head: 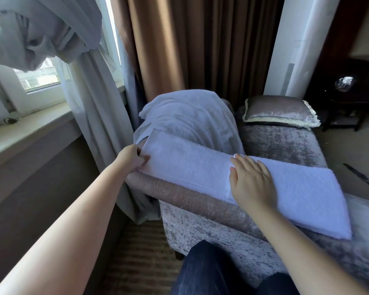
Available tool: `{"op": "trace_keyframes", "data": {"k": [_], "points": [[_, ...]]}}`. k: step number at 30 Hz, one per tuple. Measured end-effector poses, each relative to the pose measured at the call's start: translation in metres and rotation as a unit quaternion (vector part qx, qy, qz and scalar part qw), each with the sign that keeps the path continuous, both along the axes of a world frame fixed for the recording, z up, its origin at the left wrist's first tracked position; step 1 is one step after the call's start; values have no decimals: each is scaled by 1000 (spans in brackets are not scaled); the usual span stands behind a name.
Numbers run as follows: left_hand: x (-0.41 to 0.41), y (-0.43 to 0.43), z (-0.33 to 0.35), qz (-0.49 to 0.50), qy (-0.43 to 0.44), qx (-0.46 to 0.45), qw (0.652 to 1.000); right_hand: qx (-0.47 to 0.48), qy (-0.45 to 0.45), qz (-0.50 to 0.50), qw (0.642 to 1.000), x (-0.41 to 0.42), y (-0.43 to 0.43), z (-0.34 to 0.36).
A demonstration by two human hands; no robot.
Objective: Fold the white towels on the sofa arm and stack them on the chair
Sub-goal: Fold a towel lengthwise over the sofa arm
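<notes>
A white towel (190, 165) lies lengthwise along the sofa arm (179, 196), its right end folded over into a thicker layer (303, 194). My left hand (131, 157) pinches the towel's left end at the far end of the arm. My right hand (250, 180) lies flat, fingers straight, pressing on the fold near the towel's middle. Behind the arm, more white cloth (188, 116) is draped in a heap over the sofa's back corner.
A velvet cushion (281, 112) lies on the sofa seat (281, 143). Brown and pale curtains (179, 43) hang behind. A window sill (30, 128) runs along the left. My knees in dark trousers (209, 271) are close to the sofa's side.
</notes>
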State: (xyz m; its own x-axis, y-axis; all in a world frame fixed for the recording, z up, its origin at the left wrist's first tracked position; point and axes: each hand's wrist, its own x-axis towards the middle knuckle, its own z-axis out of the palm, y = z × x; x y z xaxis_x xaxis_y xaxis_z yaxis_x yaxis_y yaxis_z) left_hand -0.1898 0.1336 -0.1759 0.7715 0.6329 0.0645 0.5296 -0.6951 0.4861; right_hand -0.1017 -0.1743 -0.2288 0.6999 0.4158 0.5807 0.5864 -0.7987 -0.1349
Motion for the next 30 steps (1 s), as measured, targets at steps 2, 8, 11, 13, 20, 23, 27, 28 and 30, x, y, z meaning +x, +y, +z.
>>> {"op": "trace_keyframes", "data": {"k": [2, 8, 11, 13, 20, 23, 27, 28, 30], "points": [[-1, 0, -3, 0, -13, -2, 1000, 1, -4, 1, 1000, 1, 0, 0], [-11, -4, 11, -9, -64, -20, 998, 16, -26, 11, 999, 3, 0, -2], [-21, -20, 50, -43, -157, -154, 975, 15, -28, 11, 999, 4, -1, -3], [-23, -40, 81, -102, -172, -190, 961, 15, -16, 16, 1000, 4, 0, -2], [-17, -125, 148, -283, -169, -163, 930, 233, 265, 166, 921, -3, -22, 54], [-7, -161, 157, -337, -165, -147, 915, 339, 242, 199, 887, -9, -36, 113], [7, -206, 151, -395, -160, -84, 901, 395, 365, 169, 826, -26, -65, 179], [9, -215, 149, -410, -170, -76, 893, 368, 387, 152, 832, -28, -73, 186], [14, -230, 143, -434, -170, -77, 881, 332, 385, 127, 852, -28, -88, 190]]}}
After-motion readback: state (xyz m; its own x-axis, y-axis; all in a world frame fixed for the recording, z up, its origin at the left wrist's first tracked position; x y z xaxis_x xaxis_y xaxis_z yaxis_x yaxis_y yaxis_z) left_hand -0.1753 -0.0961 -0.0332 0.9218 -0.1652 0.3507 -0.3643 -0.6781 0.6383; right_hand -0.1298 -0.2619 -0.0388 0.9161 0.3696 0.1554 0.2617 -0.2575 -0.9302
